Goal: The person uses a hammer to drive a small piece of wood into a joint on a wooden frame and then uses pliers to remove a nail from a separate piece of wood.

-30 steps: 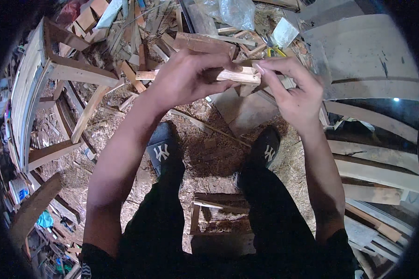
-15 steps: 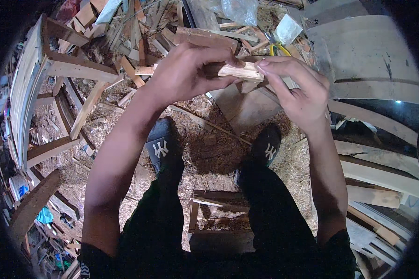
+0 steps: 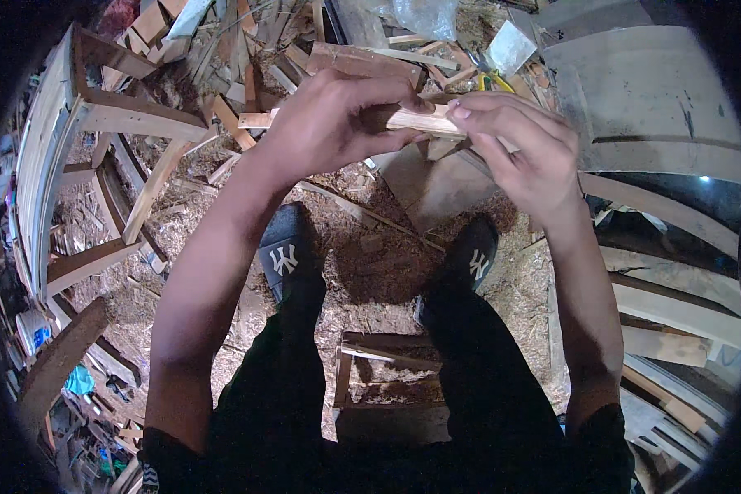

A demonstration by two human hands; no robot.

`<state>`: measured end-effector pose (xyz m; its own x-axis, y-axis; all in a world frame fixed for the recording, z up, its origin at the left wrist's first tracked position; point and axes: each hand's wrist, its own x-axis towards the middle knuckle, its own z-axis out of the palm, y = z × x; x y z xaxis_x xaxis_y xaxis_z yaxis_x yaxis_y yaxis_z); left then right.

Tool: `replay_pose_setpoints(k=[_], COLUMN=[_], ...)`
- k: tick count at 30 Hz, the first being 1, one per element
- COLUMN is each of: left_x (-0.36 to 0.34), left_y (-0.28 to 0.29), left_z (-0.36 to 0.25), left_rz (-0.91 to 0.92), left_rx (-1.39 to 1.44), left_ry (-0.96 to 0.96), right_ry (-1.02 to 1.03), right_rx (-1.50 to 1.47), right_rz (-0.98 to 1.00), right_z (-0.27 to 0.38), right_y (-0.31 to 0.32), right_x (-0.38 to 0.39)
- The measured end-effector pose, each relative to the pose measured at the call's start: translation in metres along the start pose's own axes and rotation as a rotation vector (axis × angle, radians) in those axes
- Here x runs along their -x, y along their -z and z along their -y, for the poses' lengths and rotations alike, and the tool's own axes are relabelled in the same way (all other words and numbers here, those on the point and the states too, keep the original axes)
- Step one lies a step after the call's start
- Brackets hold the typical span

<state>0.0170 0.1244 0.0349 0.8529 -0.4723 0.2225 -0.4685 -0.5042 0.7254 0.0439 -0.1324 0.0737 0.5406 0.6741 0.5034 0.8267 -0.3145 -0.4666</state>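
Note:
My left hand (image 3: 333, 123) is closed around a slim, pale piece of wood (image 3: 424, 122), held roughly level above the floor. One end of a wooden strip pokes out to the left behind that wrist; whether it is the same piece I cannot tell. At the right end of the piece, my right hand (image 3: 528, 144) is pinched, thumb and fingertips against the wood. Anything small between those fingertips is hidden. Beneath the hands, a flat board (image 3: 428, 193) lies on the floor.
A wooden frame with crossbars (image 3: 144, 115) stands at the left. Curved wooden panels (image 3: 646, 90) and stacked boards fill the right. Offcuts and sawdust cover the floor around my shoes (image 3: 286, 255). A low wooden box (image 3: 391, 424) sits between my legs. Yellow-handled pliers (image 3: 492, 82) lie beyond my right hand.
My right hand has shifted slightly left along the end of the wood, its fingers curling closer over it. My left hand keeps its hold almost unmoved.

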Motion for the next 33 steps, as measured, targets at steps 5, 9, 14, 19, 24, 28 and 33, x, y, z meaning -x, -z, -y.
replay_pose_setpoints(k=[5, 9, 14, 19, 24, 28, 33], left_x=[-0.003, -0.001, 0.000, -0.002, -0.004, -0.010, -0.022], left_y=[-0.001, -0.001, -0.002, 0.002, -0.014, -0.017, -0.014], left_z=[0.002, 0.007, 0.006, -0.012, -0.028, -0.032, -0.027], left_rz=[-0.047, -0.069, -0.006, -0.010, -0.152, -0.187, -0.171], left_rx=[0.053, -0.048, -0.016, -0.085, -0.140, -0.107, -0.044], left_ry=[-0.024, -0.073, 0.022, -0.021, -0.056, -0.076, -0.135], right_ry=[-0.103, -0.071, -0.106, -0.089, -0.071, -0.072, -0.042], right_rx=[-0.045, -0.081, -0.109, -0.085, -0.052, -0.036, -0.019], right_rz=[-0.004, -0.013, 0.000, -0.033, -0.041, -0.050, -0.088], right_z=[0.001, -0.002, 0.002, 0.002, 0.000, 0.003, 0.001], right_y=[-0.001, -0.002, 0.000, -0.001, 0.000, 0.000, 0.000], right_x=[0.001, -0.001, -0.002, -0.002, 0.001, 0.003, 0.005])
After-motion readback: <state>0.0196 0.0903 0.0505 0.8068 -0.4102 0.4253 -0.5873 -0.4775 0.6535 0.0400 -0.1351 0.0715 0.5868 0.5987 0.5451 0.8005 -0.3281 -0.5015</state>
